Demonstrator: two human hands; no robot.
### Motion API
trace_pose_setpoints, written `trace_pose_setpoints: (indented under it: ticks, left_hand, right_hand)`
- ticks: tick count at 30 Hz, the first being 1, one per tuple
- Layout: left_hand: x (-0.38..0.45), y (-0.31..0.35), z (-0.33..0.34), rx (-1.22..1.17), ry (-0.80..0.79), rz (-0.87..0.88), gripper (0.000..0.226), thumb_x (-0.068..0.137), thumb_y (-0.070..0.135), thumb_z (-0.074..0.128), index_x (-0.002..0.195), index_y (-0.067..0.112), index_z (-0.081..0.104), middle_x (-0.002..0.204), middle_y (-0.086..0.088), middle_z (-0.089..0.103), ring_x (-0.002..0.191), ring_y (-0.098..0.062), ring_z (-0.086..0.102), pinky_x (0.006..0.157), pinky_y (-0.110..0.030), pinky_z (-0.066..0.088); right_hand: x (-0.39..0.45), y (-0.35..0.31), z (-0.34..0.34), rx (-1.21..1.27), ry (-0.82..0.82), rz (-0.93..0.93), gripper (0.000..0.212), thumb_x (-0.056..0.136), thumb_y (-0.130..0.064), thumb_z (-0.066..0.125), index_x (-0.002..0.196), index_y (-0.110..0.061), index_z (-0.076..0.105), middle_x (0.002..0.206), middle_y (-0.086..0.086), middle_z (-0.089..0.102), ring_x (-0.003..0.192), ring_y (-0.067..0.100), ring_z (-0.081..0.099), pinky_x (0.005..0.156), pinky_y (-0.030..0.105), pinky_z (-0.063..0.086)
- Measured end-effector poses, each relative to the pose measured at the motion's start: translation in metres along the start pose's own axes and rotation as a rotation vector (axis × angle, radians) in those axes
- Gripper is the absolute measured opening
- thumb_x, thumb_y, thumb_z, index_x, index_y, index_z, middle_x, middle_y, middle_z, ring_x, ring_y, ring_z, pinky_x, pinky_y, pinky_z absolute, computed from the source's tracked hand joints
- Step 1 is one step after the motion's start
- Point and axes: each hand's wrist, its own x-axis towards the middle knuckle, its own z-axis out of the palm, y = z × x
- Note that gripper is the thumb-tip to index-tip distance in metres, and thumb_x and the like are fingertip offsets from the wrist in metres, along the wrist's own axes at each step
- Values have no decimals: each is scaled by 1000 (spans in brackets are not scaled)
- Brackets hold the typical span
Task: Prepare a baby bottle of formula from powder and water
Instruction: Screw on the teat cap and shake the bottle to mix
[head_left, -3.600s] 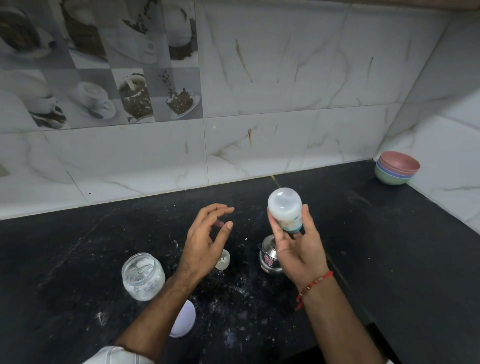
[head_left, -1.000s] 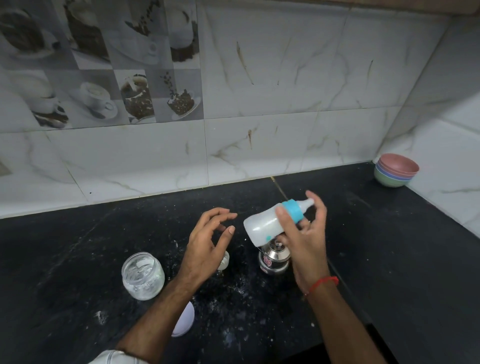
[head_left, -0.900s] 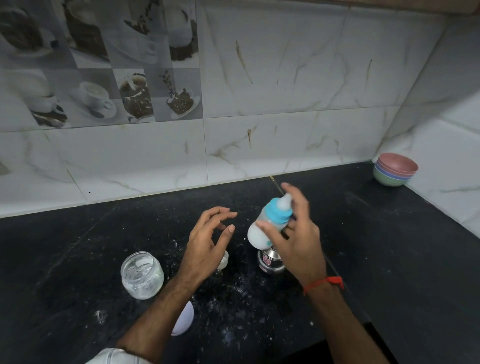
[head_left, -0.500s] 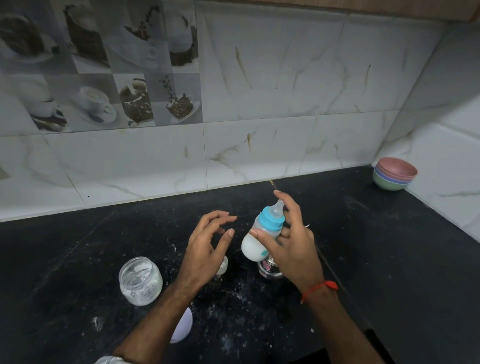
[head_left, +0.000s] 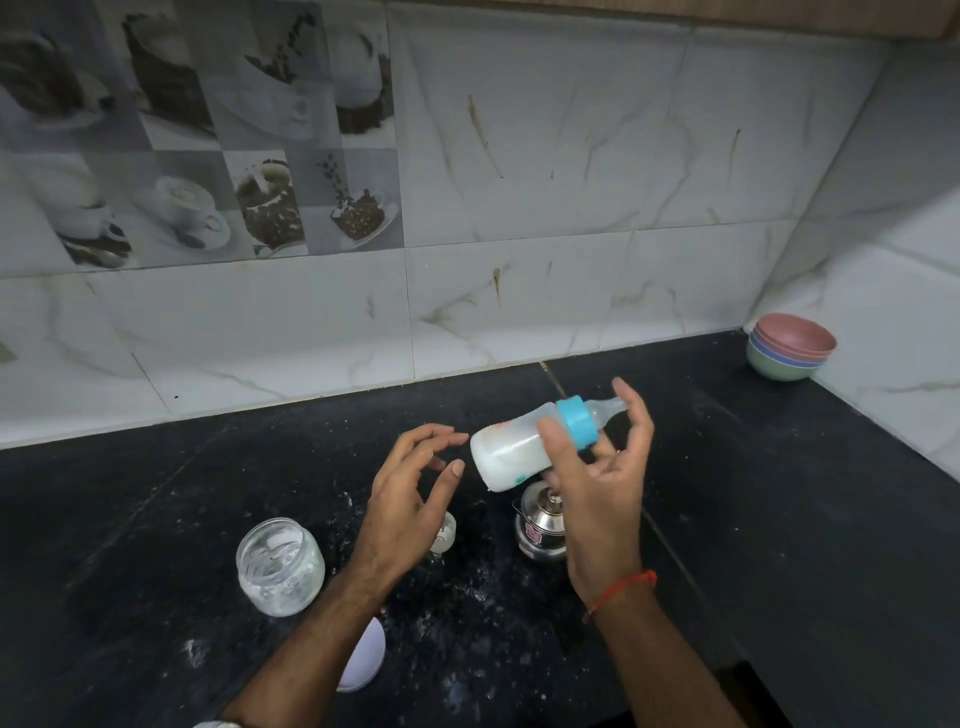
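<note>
Hidden: my right palm covers the far side of the small steel lidded pot (head_left: 540, 530); a small clear cap-like piece (head_left: 444, 531) sits half behind my left hand, and I cannot identify it. A white round lid (head_left: 363, 660) at lower centre is partly cut by my left forearm.
Bottle: the small translucent baby bottle with blue collar and clear teat (head_left: 535, 441), holding white liquid, lies almost level, teat toward the right, at frame centre above the pot.
Right hand (head_left: 597, 483): thumb and fingers grip the bottle near the collar.
Left hand (head_left: 410, 493): relaxed, fingers loosely bent, holding nothing, just left of the bottle's base.
Surroundings: clear glass jar with white powder (head_left: 280, 569) at lower left on the powder-dusted black counter (head_left: 779, 493); stacked pastel bowls (head_left: 789, 348) at right, in the corner.
</note>
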Motion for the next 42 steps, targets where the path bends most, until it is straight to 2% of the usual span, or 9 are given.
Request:
trace_pose_setpoints:
  ticks: [4,8,13,16,19,26,31,36,42]
  left_hand:
    - [0,1,-1,3,6,5,31,101,17,69,130,27,71,137,14,58,102,-11,67,85,-18,55]
    - [0,3,-2,2,3,7,31,101,18,68,131,28,71,137,15,58,102,-9,67,85,-15,53]
    - [2,4,-5,0,14,9,33,100,14,69,127,34,69,137,12,59,104,-10,67,88,-18,55]
    - [3,4,-4,-7,6,26,38,98,8,70,128,31,68,137,9,59,106,-8,66,89,-20,56]
    - [3,2,-3,-4,-4,31,39,98,6,71,131,27,70,139,9,58,103,-11,67,89,-21,57]
    - [1,-1,-2,16,-17,60,46,98,5,70,134,33,64,141,9,57,103,-9,68,92,-33,60]
    - [0,-2,-1,10,-2,47,45,98,-2,68,134,25,68,141,8,57,101,-13,68,94,-31,59]
    - [-3,-2,-3,42,13,54,48,98,-7,65,134,25,68,140,10,57,102,-11,66,94,-18,55]
    - [-1,-3,-2,52,17,60,48,99,-7,63,135,24,68,140,9,58,98,-12,65,92,-19,54]
  right_hand:
    - [4,4,3,568,173,588,55,95,-31,70,142,-8,53,135,24,66,118,35,70,88,46,62]
    - [5,4,1,766,228,707,52,100,-33,64,134,5,58,129,30,68,116,41,68,91,51,57]
    - [2,-1,6,434,12,429,63,91,-24,75,146,-32,46,132,17,67,110,38,74,78,53,63]
    - [0,-9,7,31,-166,121,80,83,-18,87,140,-55,46,120,5,71,106,24,75,76,37,64]
    - [2,-7,5,-340,-372,-118,83,86,-14,84,144,-54,41,120,-20,66,109,16,73,85,28,62]
    - [11,-6,-1,-899,-716,-357,76,93,-41,73,151,-60,27,146,-25,49,132,-8,47,105,6,36]
    - [7,-7,0,-173,-260,66,78,85,-15,85,142,-51,45,126,-3,69,105,19,75,79,30,62]
    - [14,9,-5,547,126,674,58,95,-26,68,147,-10,48,140,26,61,120,43,67,85,53,61]
    - [12,14,-11,623,165,669,59,89,-27,72,139,-2,54,134,29,65,111,41,72,85,53,63]
